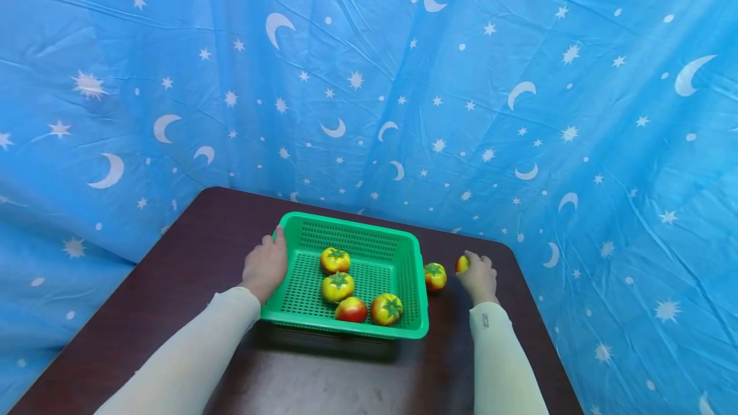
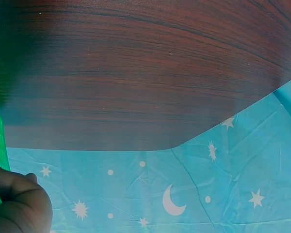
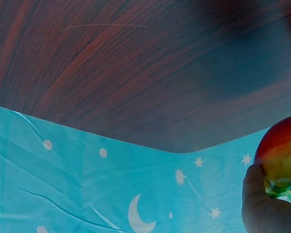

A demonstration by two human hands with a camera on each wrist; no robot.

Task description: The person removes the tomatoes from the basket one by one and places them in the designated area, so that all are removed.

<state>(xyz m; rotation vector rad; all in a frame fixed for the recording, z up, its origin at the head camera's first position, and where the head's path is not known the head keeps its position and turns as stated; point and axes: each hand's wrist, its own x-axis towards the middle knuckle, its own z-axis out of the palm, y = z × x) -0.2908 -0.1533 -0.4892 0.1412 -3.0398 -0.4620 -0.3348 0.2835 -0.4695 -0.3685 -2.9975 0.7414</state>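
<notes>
While my left hand (image 1: 266, 266) grips the basket (image 1: 305, 320), my right hand (image 1: 480, 277) pinches a tomato (image 3: 282, 153).
Leafy end (image 3: 287, 191) toward that hand; basket's length runs between both.

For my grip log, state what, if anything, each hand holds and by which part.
The right hand holds a red-and-yellow fruit by its side; the left hand holds the green basket by its left side.

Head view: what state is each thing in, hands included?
Green basket: upright, open-topped.
Four tomato-like fruits: in the basket, three showing green leaves.
Fifth fruit: on the brown table, beside the basket.
Sixth fruit: gripped, partly hidden.
Left hand: holding the basket's left side.
Right hand: gripping the sixth fruit.
Blue curtain: hung, creased.
</notes>
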